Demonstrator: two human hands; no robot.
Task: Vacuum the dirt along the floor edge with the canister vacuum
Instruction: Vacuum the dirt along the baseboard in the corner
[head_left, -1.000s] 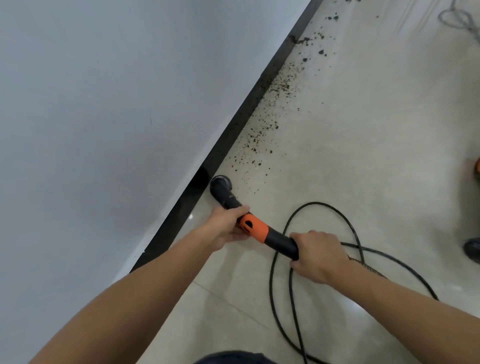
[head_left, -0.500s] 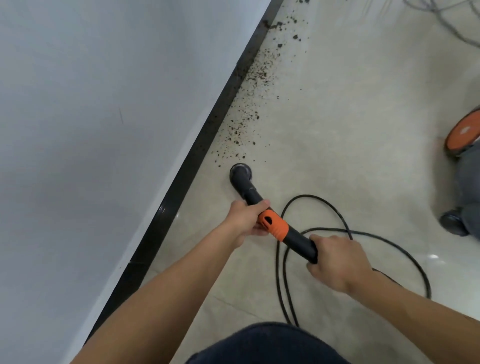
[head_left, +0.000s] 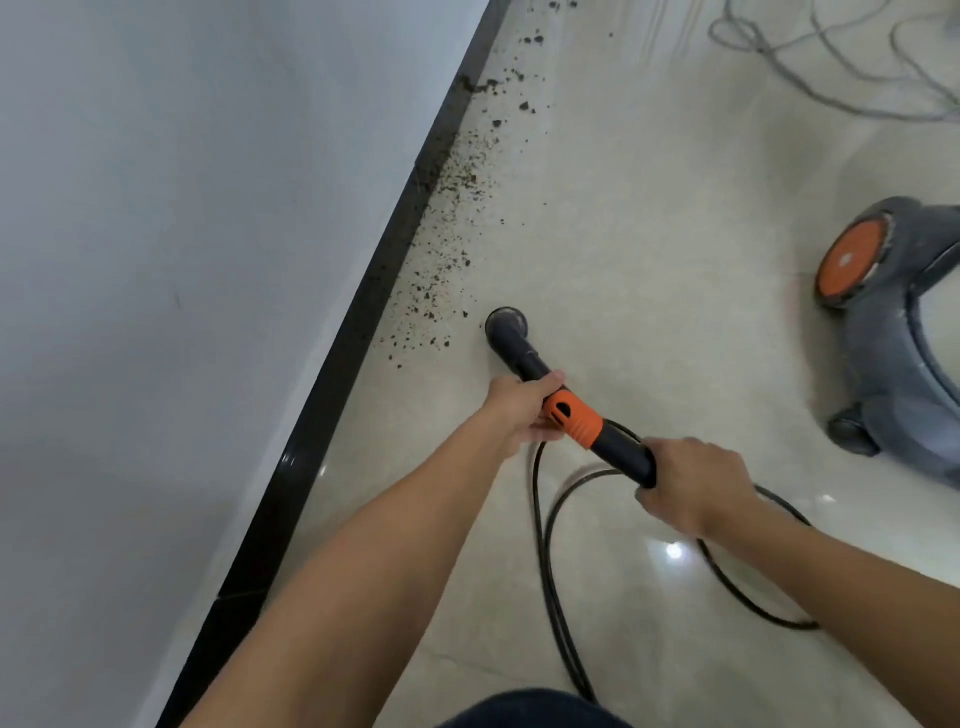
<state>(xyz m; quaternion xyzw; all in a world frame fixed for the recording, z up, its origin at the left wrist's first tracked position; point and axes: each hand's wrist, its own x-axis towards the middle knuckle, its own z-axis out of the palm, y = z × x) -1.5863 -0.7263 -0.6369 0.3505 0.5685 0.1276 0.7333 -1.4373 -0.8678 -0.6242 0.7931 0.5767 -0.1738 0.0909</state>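
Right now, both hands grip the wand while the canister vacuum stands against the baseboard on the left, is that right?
Not quite. The left hand and right hand do grip the wand, but the head view shows the canister vacuum on open floor at the right, apart from the baseboard.

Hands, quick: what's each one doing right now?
Left hand: closed around the vacuum wand, just ahead of its orange collar.
Right hand: closed around the wand's rear end.
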